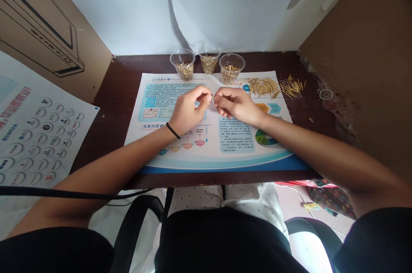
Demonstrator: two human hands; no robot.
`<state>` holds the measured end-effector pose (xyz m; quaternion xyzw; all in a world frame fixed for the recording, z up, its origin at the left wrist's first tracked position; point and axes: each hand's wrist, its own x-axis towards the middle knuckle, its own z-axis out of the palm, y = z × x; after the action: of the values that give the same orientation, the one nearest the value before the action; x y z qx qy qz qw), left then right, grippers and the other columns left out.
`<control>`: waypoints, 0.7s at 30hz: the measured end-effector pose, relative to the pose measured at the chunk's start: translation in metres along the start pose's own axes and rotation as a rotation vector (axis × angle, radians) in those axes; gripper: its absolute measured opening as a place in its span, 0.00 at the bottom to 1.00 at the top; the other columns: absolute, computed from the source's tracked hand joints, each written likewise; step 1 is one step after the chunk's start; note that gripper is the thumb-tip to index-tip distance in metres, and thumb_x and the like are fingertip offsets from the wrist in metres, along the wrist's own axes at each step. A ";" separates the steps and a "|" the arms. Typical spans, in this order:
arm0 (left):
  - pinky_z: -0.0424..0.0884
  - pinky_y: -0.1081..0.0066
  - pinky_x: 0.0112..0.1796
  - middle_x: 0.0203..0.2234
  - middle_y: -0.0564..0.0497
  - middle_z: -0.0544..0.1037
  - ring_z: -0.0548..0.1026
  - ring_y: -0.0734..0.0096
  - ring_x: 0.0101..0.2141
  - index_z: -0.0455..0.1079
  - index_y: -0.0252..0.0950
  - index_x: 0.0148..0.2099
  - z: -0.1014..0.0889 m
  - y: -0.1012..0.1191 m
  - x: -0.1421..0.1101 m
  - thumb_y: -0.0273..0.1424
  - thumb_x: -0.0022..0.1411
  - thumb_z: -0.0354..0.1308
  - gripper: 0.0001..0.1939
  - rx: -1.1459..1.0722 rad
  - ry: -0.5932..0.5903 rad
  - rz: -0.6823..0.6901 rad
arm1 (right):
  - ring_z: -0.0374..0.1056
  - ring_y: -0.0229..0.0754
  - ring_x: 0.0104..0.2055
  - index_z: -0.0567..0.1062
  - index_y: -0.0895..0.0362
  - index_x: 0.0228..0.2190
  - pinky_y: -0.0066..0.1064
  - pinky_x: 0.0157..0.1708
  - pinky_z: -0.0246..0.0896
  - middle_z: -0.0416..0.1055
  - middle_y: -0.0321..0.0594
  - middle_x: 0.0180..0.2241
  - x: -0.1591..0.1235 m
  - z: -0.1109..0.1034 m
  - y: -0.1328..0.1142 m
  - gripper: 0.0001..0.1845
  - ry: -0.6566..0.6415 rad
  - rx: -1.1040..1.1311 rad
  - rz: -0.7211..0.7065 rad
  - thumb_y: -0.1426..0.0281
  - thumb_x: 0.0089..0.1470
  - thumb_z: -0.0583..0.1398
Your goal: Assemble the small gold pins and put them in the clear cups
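Note:
Over the printed sheet (199,159), my left hand (190,109) is closed in a pinch, a black band around its wrist. Facing it, my right hand (236,103) is also pinched, its fingertips almost touching those of the left. A small thin metal pin shows between the two sets of fingertips; its details are too small to make out. Behind the hands stand three clear plastic cups, a left cup (183,59), a middle cup (210,59) and a right cup (231,67), each holding small gold-coloured metal pieces. A pile of gold pins (264,87) lies right of my right hand.
A smaller pile of gold pins (292,86) lies on the dark brown table (125,75) beside the sheet. Cardboard walls (360,67) and a white backing (231,7) enclose the table. A black cable (64,193) crosses at lower left, near a printed poster (38,135).

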<state>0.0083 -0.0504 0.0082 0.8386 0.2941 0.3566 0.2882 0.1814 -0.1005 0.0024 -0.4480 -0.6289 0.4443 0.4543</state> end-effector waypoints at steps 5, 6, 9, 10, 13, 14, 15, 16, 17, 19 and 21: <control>0.69 0.73 0.32 0.30 0.52 0.76 0.72 0.73 0.32 0.73 0.36 0.35 -0.003 -0.007 0.002 0.24 0.60 0.57 0.04 0.217 0.061 0.200 | 0.49 0.30 0.21 0.62 0.57 0.18 0.27 0.22 0.46 0.54 0.29 0.16 0.000 0.005 -0.002 0.15 0.157 -0.259 -0.078 0.70 0.55 0.55; 0.70 0.72 0.33 0.30 0.52 0.76 0.72 0.72 0.32 0.74 0.36 0.34 -0.003 -0.009 0.002 0.25 0.60 0.57 0.04 0.260 0.064 0.249 | 0.48 0.30 0.21 0.61 0.57 0.18 0.27 0.23 0.45 0.53 0.29 0.16 0.001 0.006 -0.003 0.15 0.165 -0.290 -0.078 0.70 0.54 0.55; 0.71 0.70 0.36 0.31 0.50 0.77 0.73 0.70 0.34 0.74 0.36 0.31 -0.002 -0.013 0.003 0.25 0.61 0.56 0.07 0.363 0.076 0.372 | 0.46 0.30 0.21 0.60 0.57 0.16 0.28 0.23 0.42 0.51 0.29 0.16 0.003 0.008 -0.006 0.16 0.157 -0.362 -0.065 0.72 0.52 0.56; 0.70 0.69 0.36 0.31 0.50 0.77 0.73 0.69 0.34 0.74 0.36 0.31 -0.002 -0.014 0.004 0.25 0.61 0.55 0.08 0.387 0.079 0.391 | 0.46 0.30 0.21 0.60 0.57 0.16 0.28 0.23 0.42 0.51 0.29 0.16 0.003 0.009 -0.007 0.16 0.153 -0.382 -0.059 0.73 0.51 0.56; 0.70 0.68 0.36 0.29 0.49 0.77 0.72 0.68 0.34 0.74 0.36 0.29 0.001 -0.013 0.004 0.24 0.62 0.54 0.11 0.425 0.072 0.370 | 0.46 0.30 0.21 0.59 0.57 0.15 0.28 0.23 0.42 0.51 0.28 0.16 0.004 0.007 -0.010 0.16 0.136 -0.411 -0.040 0.75 0.50 0.57; 0.69 0.67 0.36 0.28 0.50 0.77 0.72 0.68 0.33 0.74 0.35 0.28 0.002 -0.012 0.004 0.24 0.61 0.54 0.11 0.422 0.062 0.337 | 0.46 0.29 0.21 0.59 0.57 0.15 0.28 0.23 0.42 0.51 0.28 0.16 0.005 0.006 -0.011 0.16 0.120 -0.402 -0.031 0.75 0.50 0.57; 0.69 0.67 0.35 0.26 0.50 0.76 0.72 0.68 0.32 0.73 0.35 0.27 0.003 -0.010 0.004 0.24 0.60 0.55 0.11 0.404 0.046 0.288 | 0.47 0.29 0.21 0.60 0.57 0.15 0.28 0.22 0.42 0.51 0.28 0.15 0.006 0.004 -0.011 0.16 0.100 -0.380 -0.020 0.75 0.51 0.57; 0.68 0.68 0.33 0.24 0.51 0.75 0.71 0.70 0.30 0.72 0.35 0.26 0.004 -0.009 0.004 0.25 0.59 0.57 0.10 0.369 0.025 0.228 | 0.47 0.29 0.20 0.61 0.57 0.15 0.28 0.22 0.42 0.51 0.28 0.15 0.006 0.002 -0.011 0.17 0.079 -0.344 -0.003 0.73 0.52 0.58; 0.68 0.69 0.32 0.23 0.52 0.75 0.71 0.71 0.27 0.73 0.35 0.25 0.005 -0.008 0.004 0.25 0.58 0.59 0.09 0.321 0.001 0.163 | 0.47 0.29 0.20 0.63 0.58 0.16 0.28 0.21 0.42 0.53 0.28 0.15 0.007 0.000 -0.011 0.16 0.063 -0.296 0.019 0.72 0.54 0.58; 0.67 0.70 0.31 0.22 0.53 0.75 0.69 0.74 0.25 0.75 0.35 0.27 0.007 -0.006 0.004 0.26 0.56 0.62 0.05 0.221 -0.051 0.052 | 0.49 0.30 0.19 0.65 0.58 0.20 0.27 0.20 0.42 0.56 0.29 0.15 0.009 -0.003 -0.009 0.15 0.055 -0.186 0.062 0.67 0.56 0.59; 0.68 0.69 0.32 0.24 0.53 0.76 0.70 0.73 0.26 0.76 0.36 0.29 0.007 -0.006 0.006 0.28 0.55 0.64 0.03 0.168 -0.085 0.009 | 0.51 0.30 0.19 0.66 0.57 0.22 0.27 0.19 0.44 0.58 0.29 0.16 0.011 -0.005 -0.007 0.15 0.060 -0.100 0.076 0.63 0.55 0.62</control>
<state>0.0154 -0.0442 0.0021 0.8754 0.3069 0.2961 0.2275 0.1832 -0.0901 0.0120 -0.5068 -0.6189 0.4157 0.4327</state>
